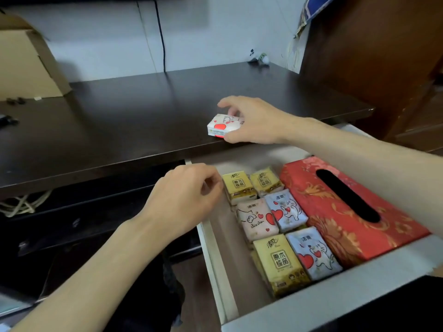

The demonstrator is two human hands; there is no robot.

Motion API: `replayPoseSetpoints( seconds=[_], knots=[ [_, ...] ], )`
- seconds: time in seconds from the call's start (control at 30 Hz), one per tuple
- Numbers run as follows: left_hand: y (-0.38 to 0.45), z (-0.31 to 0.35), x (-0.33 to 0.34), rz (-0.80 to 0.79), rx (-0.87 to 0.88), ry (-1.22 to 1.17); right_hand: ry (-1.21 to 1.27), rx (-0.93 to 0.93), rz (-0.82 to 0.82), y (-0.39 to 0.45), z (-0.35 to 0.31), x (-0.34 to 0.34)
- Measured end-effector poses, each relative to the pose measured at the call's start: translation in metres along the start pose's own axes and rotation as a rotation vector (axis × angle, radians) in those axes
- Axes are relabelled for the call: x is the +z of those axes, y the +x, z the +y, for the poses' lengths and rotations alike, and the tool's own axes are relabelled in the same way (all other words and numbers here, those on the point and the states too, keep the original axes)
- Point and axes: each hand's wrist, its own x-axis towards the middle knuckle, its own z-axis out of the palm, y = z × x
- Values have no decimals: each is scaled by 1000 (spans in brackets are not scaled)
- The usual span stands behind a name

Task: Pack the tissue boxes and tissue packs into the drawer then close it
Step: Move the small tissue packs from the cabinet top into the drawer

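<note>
The white drawer [217, 264] stands pulled open under the dark desk. Inside lie a red patterned tissue box [318, 200] on the right and several small tissue packs to its left, among them a yellow pack [279, 262], a pink pack [256, 219] and a blue pack [312, 256]. On the desk's front edge rests a white pack with red hearts [219, 127]; my right hand [256, 119] is closed around it. My left hand [187, 200] hovers over the drawer's left rear corner, fingers curled, holding nothing.
The dark desk top [143, 121] spreads above the drawer. A cardboard box [26, 65] sits at its back left, small dark items [14, 101] lie near it, and a small figurine [260, 58] stands at the back right. A black cable [163, 44] runs down the wall.
</note>
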Motion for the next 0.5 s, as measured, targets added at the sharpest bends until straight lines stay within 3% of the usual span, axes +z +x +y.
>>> replayPoseSetpoints(
  seconds=[0.13, 0.33, 0.4, 0.5],
  knots=[
    [12, 1, 3, -18, 32, -29, 21, -33, -150, -57, 24, -12],
    [34, 7, 24, -180, 16, 52, -19, -32, -434, -79, 40, -8],
    [42, 10, 32, -241, 18, 136, 32, -36, -436, -78, 38, -7],
    [56, 10, 38, -285, 10, 169, 1, 46, -259, -76, 40, -6]
  ],
)
